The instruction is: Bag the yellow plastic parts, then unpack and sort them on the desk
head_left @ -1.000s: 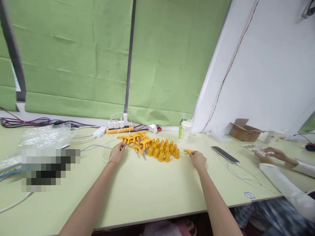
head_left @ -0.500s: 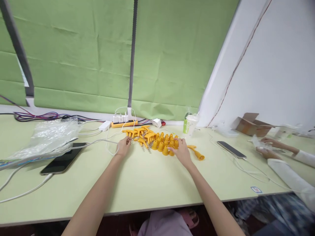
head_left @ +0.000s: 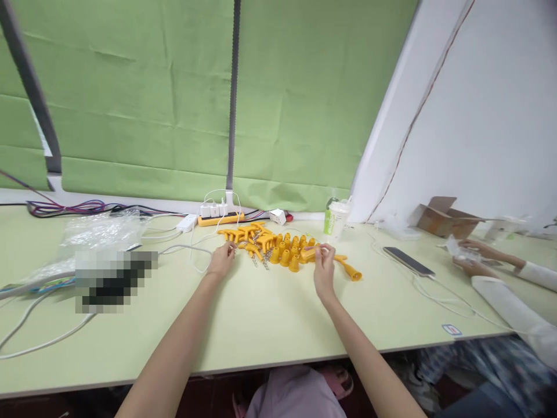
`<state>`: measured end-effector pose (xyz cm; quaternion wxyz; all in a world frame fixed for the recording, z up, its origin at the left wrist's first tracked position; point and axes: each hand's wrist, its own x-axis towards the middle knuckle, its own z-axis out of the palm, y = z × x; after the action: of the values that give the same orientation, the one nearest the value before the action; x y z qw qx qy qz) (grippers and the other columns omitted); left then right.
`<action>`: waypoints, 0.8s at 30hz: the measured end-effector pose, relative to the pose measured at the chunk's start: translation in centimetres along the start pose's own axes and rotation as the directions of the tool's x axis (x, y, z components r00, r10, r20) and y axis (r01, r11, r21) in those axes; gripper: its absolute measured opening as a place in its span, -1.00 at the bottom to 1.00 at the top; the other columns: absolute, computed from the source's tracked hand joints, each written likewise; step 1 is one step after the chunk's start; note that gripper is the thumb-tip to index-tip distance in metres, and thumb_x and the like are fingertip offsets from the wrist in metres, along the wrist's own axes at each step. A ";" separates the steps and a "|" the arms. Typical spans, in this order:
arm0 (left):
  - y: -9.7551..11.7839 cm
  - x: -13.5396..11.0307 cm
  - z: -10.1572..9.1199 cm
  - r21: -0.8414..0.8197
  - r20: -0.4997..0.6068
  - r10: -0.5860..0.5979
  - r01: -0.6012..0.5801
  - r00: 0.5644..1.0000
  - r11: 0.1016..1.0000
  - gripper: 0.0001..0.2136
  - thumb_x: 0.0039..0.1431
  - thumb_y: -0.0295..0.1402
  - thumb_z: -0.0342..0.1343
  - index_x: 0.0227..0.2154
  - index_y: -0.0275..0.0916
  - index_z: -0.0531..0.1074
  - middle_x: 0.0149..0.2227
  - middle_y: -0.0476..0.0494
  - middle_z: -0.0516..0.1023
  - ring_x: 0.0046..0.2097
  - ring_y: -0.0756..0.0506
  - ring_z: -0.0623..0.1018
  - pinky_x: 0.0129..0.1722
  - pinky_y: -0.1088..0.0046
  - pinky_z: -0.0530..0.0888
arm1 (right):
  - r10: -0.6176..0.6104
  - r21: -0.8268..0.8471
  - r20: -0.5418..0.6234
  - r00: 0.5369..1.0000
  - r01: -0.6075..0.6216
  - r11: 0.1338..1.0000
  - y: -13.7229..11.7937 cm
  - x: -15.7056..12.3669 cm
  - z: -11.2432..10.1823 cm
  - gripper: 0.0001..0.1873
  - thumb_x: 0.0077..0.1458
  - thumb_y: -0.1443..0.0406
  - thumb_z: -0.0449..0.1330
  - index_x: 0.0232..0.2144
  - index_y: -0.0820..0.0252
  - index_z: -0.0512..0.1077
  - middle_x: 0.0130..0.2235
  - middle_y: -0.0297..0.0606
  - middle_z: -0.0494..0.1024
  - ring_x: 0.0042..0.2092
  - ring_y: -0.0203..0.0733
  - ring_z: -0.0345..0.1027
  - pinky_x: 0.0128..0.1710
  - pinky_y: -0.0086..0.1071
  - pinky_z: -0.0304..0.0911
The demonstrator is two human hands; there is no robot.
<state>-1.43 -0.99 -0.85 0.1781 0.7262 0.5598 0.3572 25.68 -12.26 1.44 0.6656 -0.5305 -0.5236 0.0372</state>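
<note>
My right hand [head_left: 324, 273] grips a yellow cone-shaped plastic cap [head_left: 308, 254], tipped on its side just above the table. Beside it, several matching yellow caps [head_left: 285, 257] stand upright in a cluster. My left hand [head_left: 221, 260] rests at the left end of a pile of yellow T-shaped plastic handles [head_left: 250, 234]. Its fingers are closed at the pile's edge, and what they hold, if anything, is hidden. Small metal springs or chains [head_left: 256, 262] hang from the handles. Right of my right hand lies a joined yellow piece [head_left: 351, 273] with a flared end.
Behind the pile sit a yellow power strip [head_left: 221, 219] and a white adapter [head_left: 277, 216]. A drink cup [head_left: 337, 220] stands back right. White cables and clear plastic wrap [head_left: 100, 232] lie left. A phone [head_left: 409, 261], an open carton [head_left: 450, 217] and another person's hands [head_left: 476, 258] are right.
My right hand has lifted a yellow cap from the front of the cluster, tilting it sideways and drawing it slightly nearer. My left hand has barely moved.
</note>
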 end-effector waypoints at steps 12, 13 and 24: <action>0.2 -0.1 0.2 0.048 0.011 0.041 -0.042 0.999 0.998 -0.77 0.21 -0.41 -0.16 -0.19 -0.18 0.39 -0.38 -0.10 0.53 -0.31 -0.09 0.49 -0.31 0.47 0.29 | 0.264 -0.801 0.538 0.801 0.387 0.457 -2.8 -2.3 10.6 -0.75 0.12 0.46 -0.02 -0.23 0.34 0.44 -0.32 0.03 0.55 -0.24 -0.02 0.47 -0.31 -0.30 0.26; 0.2 -0.1 0.2 0.046 0.013 0.047 -0.047 0.999 0.998 -0.77 0.20 -0.42 -0.16 -0.20 -0.18 0.39 -0.38 -0.10 0.53 -0.31 -0.10 0.49 -0.30 0.45 0.30 | 0.266 -0.806 0.533 0.803 0.387 0.448 -2.7 -2.0 10.8 -0.74 0.11 0.49 -0.03 -0.27 0.34 0.46 -0.33 0.05 0.55 -0.24 -0.01 0.47 -0.33 -0.30 0.26; 0.8 0.3 0.1 -0.274 -0.010 0.354 -0.343 0.935 0.898 -0.61 -0.10 -0.51 0.18 -0.12 -0.15 0.45 0.02 -0.14 0.47 0.07 -0.17 0.39 0.10 0.27 0.25 | 0.028 -0.569 0.598 0.801 0.400 0.719 -4.2 -1.0 8.3 -0.82 0.09 0.28 0.08 -0.38 0.13 0.49 -0.31 -0.13 0.59 -0.30 -0.05 0.43 -0.34 -0.31 0.16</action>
<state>-0.71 -0.93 -0.29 0.2201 0.7902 0.3629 0.4421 16.98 -9.12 3.04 0.2420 -0.6387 -0.7272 -0.0683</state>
